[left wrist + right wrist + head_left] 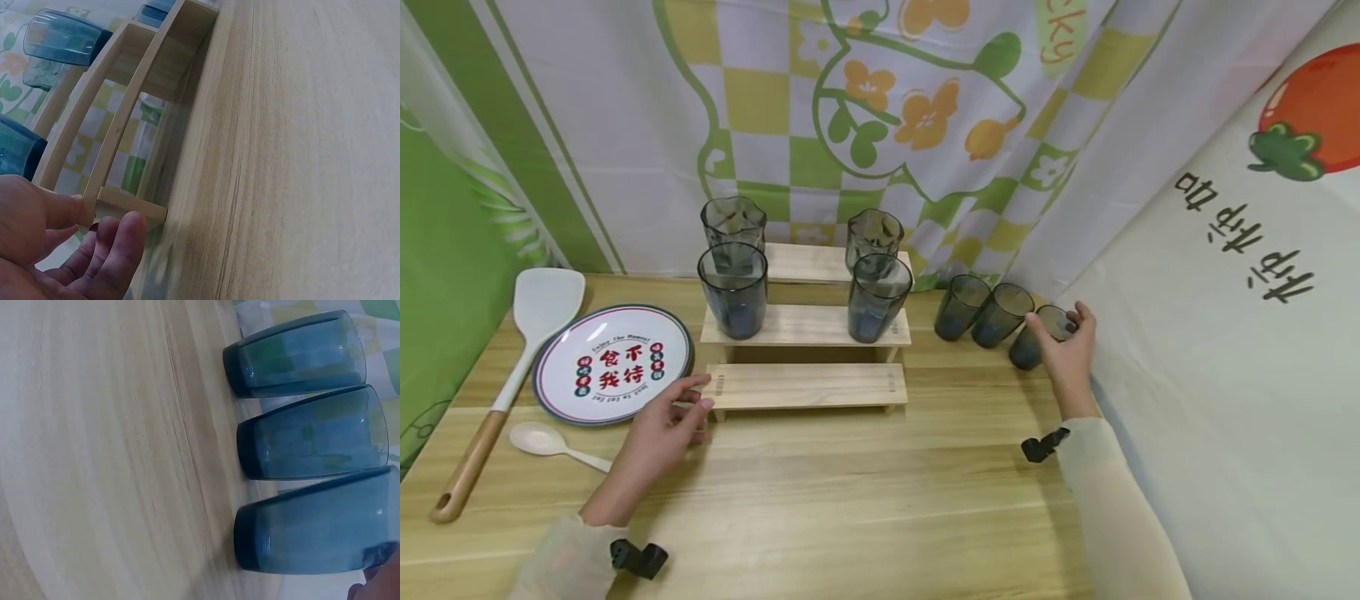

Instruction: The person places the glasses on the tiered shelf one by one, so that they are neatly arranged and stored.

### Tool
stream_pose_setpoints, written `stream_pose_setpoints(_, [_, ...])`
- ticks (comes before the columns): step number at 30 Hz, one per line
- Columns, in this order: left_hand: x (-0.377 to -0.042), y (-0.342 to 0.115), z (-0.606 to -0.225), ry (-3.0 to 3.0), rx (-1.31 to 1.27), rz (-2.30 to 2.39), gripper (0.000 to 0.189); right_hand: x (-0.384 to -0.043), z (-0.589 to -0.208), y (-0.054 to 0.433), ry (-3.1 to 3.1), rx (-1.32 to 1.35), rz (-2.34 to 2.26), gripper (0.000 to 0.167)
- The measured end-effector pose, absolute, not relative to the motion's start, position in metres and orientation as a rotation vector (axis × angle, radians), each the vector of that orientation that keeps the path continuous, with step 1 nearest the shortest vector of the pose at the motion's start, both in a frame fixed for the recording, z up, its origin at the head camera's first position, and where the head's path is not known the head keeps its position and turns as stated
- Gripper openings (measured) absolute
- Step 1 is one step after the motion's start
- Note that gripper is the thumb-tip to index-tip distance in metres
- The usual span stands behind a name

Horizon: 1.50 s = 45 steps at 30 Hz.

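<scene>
My right hand (1067,358) holds the rightmost tinted drinking glass (1026,348) near its rim, thumb on one side and fingers on the other. That glass stands upright at the right end of a row, beside a middle glass (1000,323) and a left glass (959,312). At the left end of the lowest step of a wooden stepped rack (805,387), my left hand (662,425) grips the corner. The left wrist view shows the thumb (62,209) at the board's edge and the other fingers below.
Two smooth glasses (736,300) stand on the rack's middle step, and two wavy glasses (874,233) on its top step. Leftward lie a printed plate (561,375), a white spoon (537,438) and a wooden-handled spatula (512,379). A curtain (760,108) hangs behind; a white wall (1210,350) borders the right.
</scene>
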<state>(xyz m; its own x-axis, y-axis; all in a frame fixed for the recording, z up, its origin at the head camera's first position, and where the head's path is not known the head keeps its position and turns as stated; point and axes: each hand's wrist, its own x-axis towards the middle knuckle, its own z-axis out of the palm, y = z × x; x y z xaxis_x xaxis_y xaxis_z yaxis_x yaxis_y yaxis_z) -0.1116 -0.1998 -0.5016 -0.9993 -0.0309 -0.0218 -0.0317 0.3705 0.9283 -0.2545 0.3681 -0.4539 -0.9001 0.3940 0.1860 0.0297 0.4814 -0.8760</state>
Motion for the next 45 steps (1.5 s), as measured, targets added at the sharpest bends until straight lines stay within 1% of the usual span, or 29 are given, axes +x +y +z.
stream_pose_setpoints(5, [-0.111, -0.200, -0.502, 2.602, -0.057, 1.766, 0.040, -0.255, -0.458, 0.369, -2.360, -0.394, 1.367, 0.094])
stream_pose_setpoints(12, [-0.110, -0.200, -0.501, 2.614, -0.043, 1.762, 0.041, -0.255, -0.467, 0.376, -2.235, -0.337, 1.671, 0.086])
stream_pose_setpoints(20, [-0.112, -0.200, -0.502, 2.610, -0.035, 1.769, 0.040, -0.254, -0.480, 0.384, -2.117, -0.249, 1.861, 0.079])
stream_pose_setpoints(27, [-0.112, -0.200, -0.503, 2.620, -0.039, 1.768, 0.039, -0.256, -0.484, 0.383, -2.069, -0.206, 1.910, 0.081])
stream_pose_setpoints(36, [-0.112, -0.201, -0.504, 2.608, -0.033, 1.776, 0.039, -0.256, -0.484, 0.382, -2.040, -0.226, 1.924, 0.077])
stream_pose_setpoints(45, [-0.112, -0.202, -0.503, 2.595, -0.026, 1.786, 0.040, -0.256, -0.482, 0.381, -2.063, -0.308, 1.941, 0.085])
